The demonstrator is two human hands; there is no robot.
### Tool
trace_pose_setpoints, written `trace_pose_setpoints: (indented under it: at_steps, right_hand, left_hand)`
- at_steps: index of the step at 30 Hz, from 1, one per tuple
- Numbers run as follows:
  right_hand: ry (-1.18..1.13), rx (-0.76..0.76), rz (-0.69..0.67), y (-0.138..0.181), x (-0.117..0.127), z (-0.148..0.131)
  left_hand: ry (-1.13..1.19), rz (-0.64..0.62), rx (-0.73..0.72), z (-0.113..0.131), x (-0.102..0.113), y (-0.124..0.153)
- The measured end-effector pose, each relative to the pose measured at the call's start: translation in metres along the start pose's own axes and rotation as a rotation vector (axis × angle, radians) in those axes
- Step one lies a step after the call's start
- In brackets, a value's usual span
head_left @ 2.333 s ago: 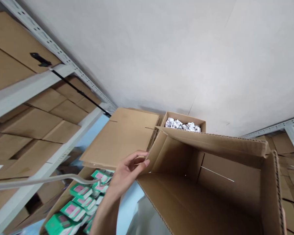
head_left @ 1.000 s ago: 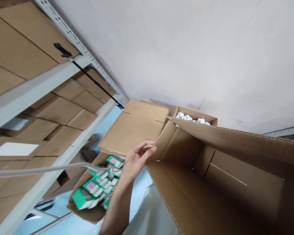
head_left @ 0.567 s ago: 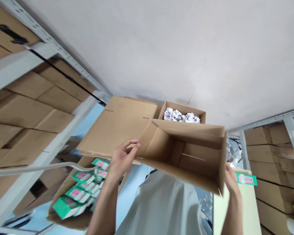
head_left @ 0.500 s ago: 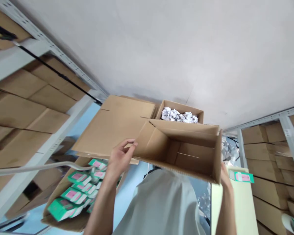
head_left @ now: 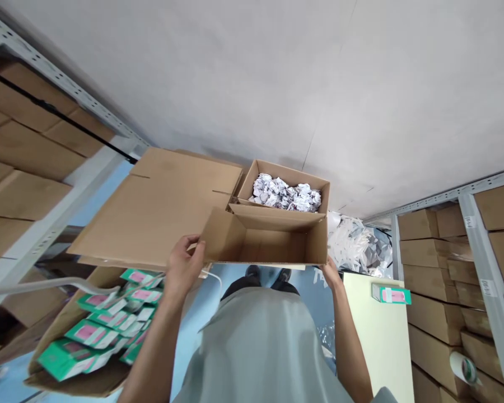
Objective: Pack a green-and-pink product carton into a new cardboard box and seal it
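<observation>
An open cardboard box (head_left: 273, 246) lies between my hands, its bare inside facing me. My left hand (head_left: 186, 262) pinches the left flap of the box between thumb and fingers. At the box's near right corner, my right hand (head_left: 331, 272) grips the edge, its fingers partly hidden behind the cardboard. Just beyond stands a second carton (head_left: 326, 193) holding crumpled paper (head_left: 283, 193). Flat cardboard sheets (head_left: 159, 207) are stacked to the left, beside my left hand.
Lower left, a large carton (head_left: 37, 364) holds several green-and-pink boxes (head_left: 90, 333). A similar small box (head_left: 390, 294) sits on the pale yellow tabletop (head_left: 380, 347). Shelves of cartons (head_left: 428, 280) flank both sides. Silvery scraps (head_left: 357, 243) are heaped at right; a wall (head_left: 277, 73) rises ahead.
The open box has moved left and squared up against the paper-filled carton, both hands travelling with it. The view has also shifted, so the right-hand table and scraps show more.
</observation>
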State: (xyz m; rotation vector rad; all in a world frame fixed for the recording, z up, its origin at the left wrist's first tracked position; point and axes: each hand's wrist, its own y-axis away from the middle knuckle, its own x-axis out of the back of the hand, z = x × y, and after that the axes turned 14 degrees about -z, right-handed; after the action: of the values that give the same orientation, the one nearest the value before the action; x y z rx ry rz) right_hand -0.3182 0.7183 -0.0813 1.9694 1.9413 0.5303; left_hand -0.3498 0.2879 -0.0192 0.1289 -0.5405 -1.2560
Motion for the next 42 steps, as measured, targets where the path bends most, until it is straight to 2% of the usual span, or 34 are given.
trace_pose_setpoints:
  at_steps: [2, 4, 6, 8, 10, 12, 14, 16, 18, 21, 22, 25, 28, 32, 38, 42]
  right_hand:
    - [0.015, -0.002, -0.038, -0.012, 0.012, -0.005]
    - [0.071, 0.048, -0.024, -0.019, 0.026, -0.024]
    - [0.164, 0.14, 0.009, -0.024, 0.035, -0.057]
    - [0.269, 0.235, 0.019, -0.027, 0.033, -0.098]
    - [0.386, 0.319, 0.011, -0.031, 0.018, -0.14]
    - [0.518, 0.388, -0.037, -0.042, -0.009, -0.177]
    - [0.664, 0.437, -0.136, -0.062, -0.046, -0.204]
    - [0.843, 0.445, -0.248, -0.089, -0.089, -0.222]
    - [1.07, 0.38, -0.309, -0.122, -0.132, -0.231]
    - [1.418, 0.125, -0.286, -0.171, -0.189, -0.231]
    - [1.501, 0.017, -0.26, -0.185, -0.204, -0.229]
    - [1.587, -0.152, -0.212, -0.218, -0.233, -0.218]
    - [1.632, -0.226, -0.187, -0.231, -0.242, -0.212]
    - [1.678, -0.219, -0.194, -0.231, -0.242, -0.213]
    - [1.663, -0.149, -0.163, -0.22, -0.249, -0.224]
    - [1.618, -0.066, -0.069, -0.195, -0.238, -0.244]
  left_hand:
    - [-0.007, 0.004, 0.018, -0.004, -0.002, -0.003]
    - [-0.017, 0.029, -0.025, -0.003, -0.003, -0.008]
    - [-0.065, 0.046, -0.138, 0.006, -0.003, -0.016]
    - [-0.15, 0.008, -0.267, 0.023, -0.002, -0.027]
    - [-0.257, -0.094, -0.357, 0.042, -0.001, -0.04]
    - [-0.382, -0.243, -0.409, 0.057, 0.0, -0.051]
    - [-0.497, -0.402, -0.418, 0.064, 0.001, -0.059]
    - [-0.572, -0.478, -0.39, 0.063, 0.002, -0.062]
    - [-0.594, -0.451, -0.367, 0.057, 0.002, -0.061]
    - [-0.566, -0.384, -0.388, 0.05, -0.003, -0.058]
    - [-0.553, -0.377, -0.403, 0.049, -0.005, -0.058]
    - [-0.524, -0.381, -0.444, 0.049, -0.009, -0.064]
    - [-0.528, -0.404, -0.469, 0.053, -0.011, -0.075]
    - [-0.575, -0.404, -0.472, 0.062, -0.012, -0.08]
    - [-0.525, -0.345, -0.523, 0.061, -0.024, -0.069]
    - [-0.497, -0.348, -0.568, 0.057, -0.022, -0.07]
